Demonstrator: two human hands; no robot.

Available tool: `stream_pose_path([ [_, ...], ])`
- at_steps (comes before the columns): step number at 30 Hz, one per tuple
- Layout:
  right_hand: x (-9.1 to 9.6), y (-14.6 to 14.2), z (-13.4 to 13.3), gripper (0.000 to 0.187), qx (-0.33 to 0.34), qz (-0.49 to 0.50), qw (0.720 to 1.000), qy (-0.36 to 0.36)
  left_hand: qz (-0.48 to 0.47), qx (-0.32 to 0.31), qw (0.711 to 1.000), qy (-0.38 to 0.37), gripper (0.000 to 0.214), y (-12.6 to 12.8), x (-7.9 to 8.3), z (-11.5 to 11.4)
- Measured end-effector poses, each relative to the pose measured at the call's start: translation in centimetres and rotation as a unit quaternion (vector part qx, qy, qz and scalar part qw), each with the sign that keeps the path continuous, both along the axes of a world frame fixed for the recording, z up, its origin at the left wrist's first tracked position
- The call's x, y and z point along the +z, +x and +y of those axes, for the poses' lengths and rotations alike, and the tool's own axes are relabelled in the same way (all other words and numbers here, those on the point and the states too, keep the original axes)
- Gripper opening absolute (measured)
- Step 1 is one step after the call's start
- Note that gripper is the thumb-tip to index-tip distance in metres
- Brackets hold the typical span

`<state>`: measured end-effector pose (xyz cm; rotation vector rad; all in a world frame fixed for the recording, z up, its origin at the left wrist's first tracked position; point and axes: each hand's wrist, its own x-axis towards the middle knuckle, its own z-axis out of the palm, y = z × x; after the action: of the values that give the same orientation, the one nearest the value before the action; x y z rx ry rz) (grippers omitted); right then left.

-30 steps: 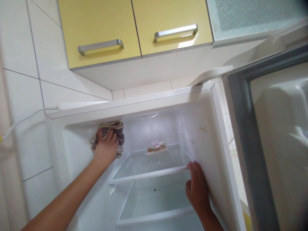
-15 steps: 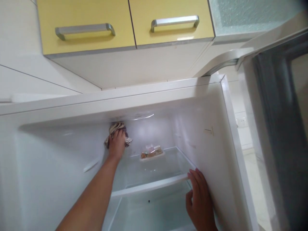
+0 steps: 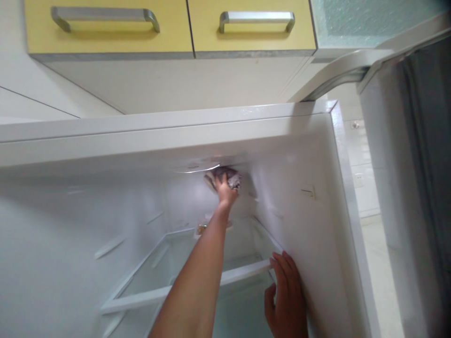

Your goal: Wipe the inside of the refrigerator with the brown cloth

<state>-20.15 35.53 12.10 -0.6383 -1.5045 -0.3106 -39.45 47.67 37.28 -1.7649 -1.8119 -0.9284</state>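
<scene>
My left hand reaches deep into an open fridge and presses a crumpled, patterned cloth against the back wall, just under the fridge ceiling. Its fingers are spread over the cloth. At the lower right, my right hand rests its outstretched fingers on the right end of the glass shelf's white front rim, beside the side wall. The thumb stands apart below. Behind my left forearm, a small packet on the shelf is mostly hidden.
The fridge door stands wide open on the right. Yellow cupboards with metal handles hang above the fridge. A clear light cover sits on the fridge ceiling, and shelf ledges stick out of the left wall.
My left hand has carried the cloth from the back left corner rightwards along the back wall, and its forearm now covers much of the packet. My right hand stays at the shelf rim.
</scene>
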Motion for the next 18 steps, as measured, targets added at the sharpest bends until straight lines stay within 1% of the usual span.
stream_pose_path([
  [2, -0.1, 0.1, 0.0, 0.063, 0.002, -0.001, 1.000, -0.006, 0.035, -0.012, 0.999, -0.025, 0.089, 1.8, -0.8, 0.9],
  [3, -0.1, 0.1, 0.1, 0.064, 0.001, -0.003, 1.000, -0.008, 0.055, -0.018, 0.998, -0.038, 0.089, 2.2, -1.1, 0.9],
  [4, -0.1, 0.1, 0.1, 0.064, 0.000, -0.004, 1.000, -0.009, 0.076, -0.025, 0.995, -0.052, 0.088, 2.3, -1.2, 0.7],
  [6, 0.0, 0.1, 0.0, 0.064, -0.002, -0.003, 1.000, -0.009, 0.117, -0.034, 0.990, -0.075, 0.079, 1.2, -1.0, -0.5],
  [9, 0.1, 0.1, -0.1, 0.063, -0.003, 0.005, 1.000, -0.015, 0.160, -0.033, 0.982, -0.094, 0.058, -2.3, 0.0, -3.7],
  [11, 0.2, 0.1, -0.2, 0.062, -0.001, 0.005, 1.000, -0.017, 0.167, -0.019, 0.981, -0.096, 0.055, -5.2, 0.7, -6.5],
  [13, 0.2, 0.2, -0.3, 0.061, -0.002, 0.001, 1.000, -0.019, 0.153, 0.015, 0.984, -0.087, 0.058, -8.0, 0.7, -9.4],
  [15, 0.3, 0.2, -0.4, 0.060, -0.004, -0.001, 1.000, -0.020, 0.121, 0.061, 0.989, -0.064, 0.061, -10.4, -0.1, -12.2],
  [17, 0.3, 0.2, -0.4, 0.060, -0.004, -0.002, 1.000, -0.021, 0.066, 0.126, 0.989, -0.042, 0.066, -12.2, -1.5, -14.4],
  [18, 0.4, 0.2, -0.4, 0.061, -0.003, -0.002, 1.000, -0.021, 0.034, 0.156, 0.987, -0.033, 0.066, -12.8, -2.3, -15.2],
])
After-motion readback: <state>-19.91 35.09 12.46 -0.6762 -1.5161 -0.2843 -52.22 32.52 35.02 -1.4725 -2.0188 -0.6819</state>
